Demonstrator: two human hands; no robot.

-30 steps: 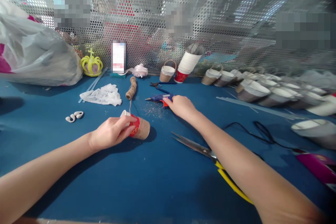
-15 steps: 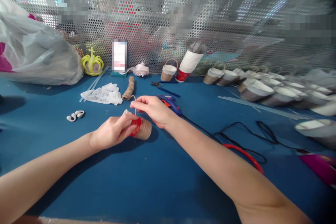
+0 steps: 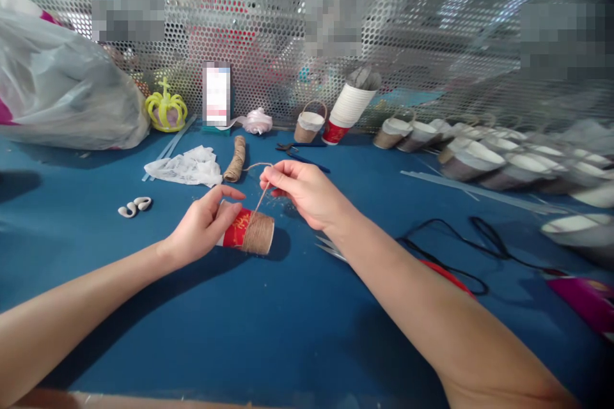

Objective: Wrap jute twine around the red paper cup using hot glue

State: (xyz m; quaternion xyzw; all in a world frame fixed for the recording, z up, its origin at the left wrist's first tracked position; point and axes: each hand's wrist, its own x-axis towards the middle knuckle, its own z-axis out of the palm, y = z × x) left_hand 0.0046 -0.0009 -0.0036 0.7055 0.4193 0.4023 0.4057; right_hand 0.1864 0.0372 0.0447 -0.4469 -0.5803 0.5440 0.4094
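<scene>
On a blue table [image 3: 268, 332], a red paper cup [image 3: 235, 230] lies on its side, one end wound in close rows of brown twine [image 3: 259, 234]. The left hand [image 3: 197, 230] closes loosely around its other end, though the lower fingers appear hidden. The right hand [image 3: 311, 195], thumb and fingers together, pinches the strand rising from the cup; beyond are a twine bundle [image 3: 235, 160] and, farther back, stacked cups [image 3: 352, 105].

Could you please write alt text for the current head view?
The left hand holds a sideways red cup partly wrapped in twine; the right hand pinches the strand leading to a twine bundle on the blue table.
</scene>
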